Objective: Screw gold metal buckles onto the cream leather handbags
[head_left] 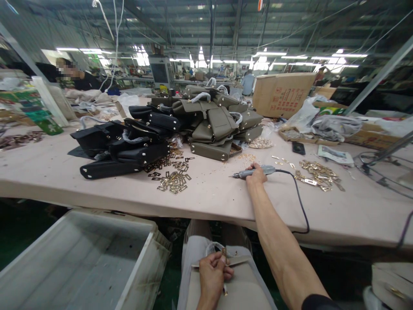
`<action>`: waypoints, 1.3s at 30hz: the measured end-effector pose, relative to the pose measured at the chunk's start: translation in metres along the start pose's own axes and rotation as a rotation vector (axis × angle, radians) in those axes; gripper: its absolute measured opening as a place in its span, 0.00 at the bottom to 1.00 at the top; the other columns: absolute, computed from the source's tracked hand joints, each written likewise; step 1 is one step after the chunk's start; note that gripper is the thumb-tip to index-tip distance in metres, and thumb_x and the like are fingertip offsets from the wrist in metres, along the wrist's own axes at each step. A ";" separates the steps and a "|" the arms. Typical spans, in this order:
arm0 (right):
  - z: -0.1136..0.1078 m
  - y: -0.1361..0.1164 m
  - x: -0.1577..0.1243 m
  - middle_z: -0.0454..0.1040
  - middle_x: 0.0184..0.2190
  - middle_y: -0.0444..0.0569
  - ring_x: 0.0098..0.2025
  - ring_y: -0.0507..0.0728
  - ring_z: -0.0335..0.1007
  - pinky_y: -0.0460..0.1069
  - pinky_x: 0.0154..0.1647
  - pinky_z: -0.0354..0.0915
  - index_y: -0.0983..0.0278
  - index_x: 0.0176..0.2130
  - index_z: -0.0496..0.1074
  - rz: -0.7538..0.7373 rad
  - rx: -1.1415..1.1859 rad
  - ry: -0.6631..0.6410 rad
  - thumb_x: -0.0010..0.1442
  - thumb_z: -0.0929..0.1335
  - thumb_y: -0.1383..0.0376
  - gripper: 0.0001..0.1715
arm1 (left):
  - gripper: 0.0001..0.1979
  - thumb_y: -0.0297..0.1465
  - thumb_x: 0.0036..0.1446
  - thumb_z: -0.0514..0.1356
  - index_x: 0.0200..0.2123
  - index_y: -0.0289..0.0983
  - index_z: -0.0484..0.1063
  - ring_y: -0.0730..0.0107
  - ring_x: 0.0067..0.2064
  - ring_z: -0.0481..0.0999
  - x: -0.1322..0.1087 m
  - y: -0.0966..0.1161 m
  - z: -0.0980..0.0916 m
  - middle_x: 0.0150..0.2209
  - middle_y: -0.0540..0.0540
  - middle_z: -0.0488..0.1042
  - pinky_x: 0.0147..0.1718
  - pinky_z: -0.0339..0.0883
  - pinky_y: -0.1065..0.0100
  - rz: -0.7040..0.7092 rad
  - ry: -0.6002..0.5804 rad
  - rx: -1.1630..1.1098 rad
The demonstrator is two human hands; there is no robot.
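Observation:
My right hand [257, 174] reaches over the table and is closed around a grey electric screwdriver [242, 173]. Its tip points left and a dark cord trails from its back end. Low in the view, my left hand [213, 275] pinches a small gold metal plate [223, 253] between thumb and fingers. That plate is at the flap of a light beige handbag [248, 288] resting on my lap. A gold fitting [225, 291] hangs just below my left fingers. The bag's handle is wrapped in white material.
Black handbags [125, 157] and olive handbags [213, 125] are heaped on the table [209, 193]. Gold plates [174, 182] lie before them, with more gold pieces [319, 174] at right. A phone [298, 148], a cardboard box [282, 94] and a white bin [138, 232] are around.

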State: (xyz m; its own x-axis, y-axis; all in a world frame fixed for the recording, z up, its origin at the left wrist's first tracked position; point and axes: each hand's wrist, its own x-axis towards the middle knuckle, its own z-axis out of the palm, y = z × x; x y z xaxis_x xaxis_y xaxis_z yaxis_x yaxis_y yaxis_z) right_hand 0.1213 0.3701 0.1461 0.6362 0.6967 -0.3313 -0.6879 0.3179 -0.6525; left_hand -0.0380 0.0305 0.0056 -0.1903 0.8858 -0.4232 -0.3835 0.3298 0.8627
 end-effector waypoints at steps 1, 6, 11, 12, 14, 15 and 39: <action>0.000 -0.002 -0.002 0.68 0.23 0.38 0.20 0.48 0.62 0.42 0.16 0.63 0.62 0.30 0.61 0.009 0.003 -0.008 0.52 0.72 0.74 0.16 | 0.31 0.50 0.42 0.73 0.37 0.28 0.80 0.64 0.22 0.80 0.000 0.000 0.000 0.28 0.36 0.81 0.19 0.72 0.71 -0.001 0.002 -0.003; -0.012 -0.021 -0.021 0.66 0.23 0.36 0.20 0.46 0.61 0.43 0.19 0.67 0.62 0.30 0.61 0.056 0.015 -0.100 0.55 0.74 0.69 0.17 | 0.31 0.50 0.42 0.74 0.36 0.27 0.80 0.61 0.24 0.82 0.001 -0.001 -0.001 0.29 0.35 0.82 0.21 0.74 0.70 0.003 -0.015 -0.012; -0.044 -0.049 -0.055 0.66 0.25 0.35 0.21 0.44 0.62 0.43 0.24 0.69 0.63 0.32 0.63 0.062 0.033 -0.239 0.56 0.76 0.66 0.17 | 0.31 0.50 0.43 0.74 0.38 0.26 0.81 0.60 0.26 0.83 0.000 0.000 -0.001 0.31 0.34 0.82 0.23 0.77 0.69 -0.001 -0.027 -0.013; -0.051 -0.054 -0.063 0.66 0.26 0.35 0.21 0.44 0.61 0.43 0.25 0.69 0.63 0.32 0.63 0.064 0.048 -0.266 0.56 0.76 0.67 0.17 | 0.31 0.50 0.43 0.74 0.38 0.26 0.81 0.60 0.26 0.83 0.000 0.001 0.000 0.31 0.34 0.82 0.24 0.78 0.68 -0.002 -0.033 -0.017; -0.066 -0.064 -0.080 0.66 0.26 0.35 0.21 0.44 0.61 0.43 0.25 0.69 0.63 0.32 0.63 0.076 0.072 -0.302 0.55 0.75 0.70 0.16 | 0.30 0.48 0.45 0.74 0.39 0.26 0.81 0.59 0.27 0.84 0.001 0.002 0.000 0.32 0.33 0.82 0.25 0.78 0.68 -0.007 -0.042 -0.025; -0.074 -0.068 -0.089 0.66 0.26 0.35 0.21 0.43 0.61 0.43 0.26 0.69 0.63 0.32 0.64 0.084 0.071 -0.307 0.55 0.75 0.71 0.16 | 0.29 0.46 0.46 0.74 0.40 0.25 0.80 0.59 0.27 0.84 0.000 0.002 0.001 0.33 0.33 0.83 0.25 0.79 0.69 -0.010 -0.045 -0.028; -0.223 -0.031 -0.187 0.68 0.25 0.38 0.23 0.47 0.62 0.47 0.27 0.69 0.64 0.33 0.69 0.133 -0.250 -0.305 0.46 0.80 0.66 0.20 | 0.09 0.21 0.61 0.63 0.44 0.25 0.77 0.62 0.31 0.86 -0.002 0.001 0.005 0.35 0.34 0.84 0.30 0.81 0.71 -0.067 -0.059 -0.059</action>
State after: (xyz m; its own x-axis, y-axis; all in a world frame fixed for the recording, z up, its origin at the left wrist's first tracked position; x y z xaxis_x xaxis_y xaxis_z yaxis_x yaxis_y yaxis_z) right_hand 0.1017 0.0870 0.0765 0.3891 0.8917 -0.2314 -0.6273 0.0725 -0.7754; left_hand -0.0339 0.0305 0.0089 -0.1097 0.8807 -0.4607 -0.4466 0.3704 0.8145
